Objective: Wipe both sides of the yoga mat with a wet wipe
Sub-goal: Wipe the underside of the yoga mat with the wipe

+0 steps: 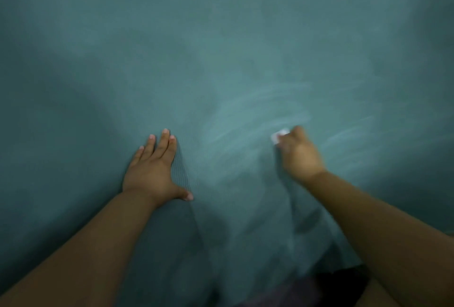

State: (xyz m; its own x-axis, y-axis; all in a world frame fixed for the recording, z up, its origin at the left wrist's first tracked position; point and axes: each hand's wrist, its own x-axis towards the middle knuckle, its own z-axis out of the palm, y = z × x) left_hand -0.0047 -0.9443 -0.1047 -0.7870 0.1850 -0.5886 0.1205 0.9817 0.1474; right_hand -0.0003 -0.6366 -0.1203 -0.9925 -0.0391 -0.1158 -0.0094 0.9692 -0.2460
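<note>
While the yoga mat [221,36], filling the whole view, is being steadied by the flat, straight-fingered left hand [152,169], a wet wipe [278,134] is being pinched and rubbed by the right hand [298,152]; damp streaks are showing only near the middle, so most of this side, and the flip, is judged as remaining.

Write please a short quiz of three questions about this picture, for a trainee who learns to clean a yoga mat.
1. True or false: the left hand lies flat with straight fingers on the yoga mat.
2. The wet wipe is held by: A) the left hand, B) the right hand, C) neither hand.
3. Fill in: the pale wipe streaks lie mostly ahead of the ___ hand.

Key: 1 true; 2 B; 3 right.
</note>
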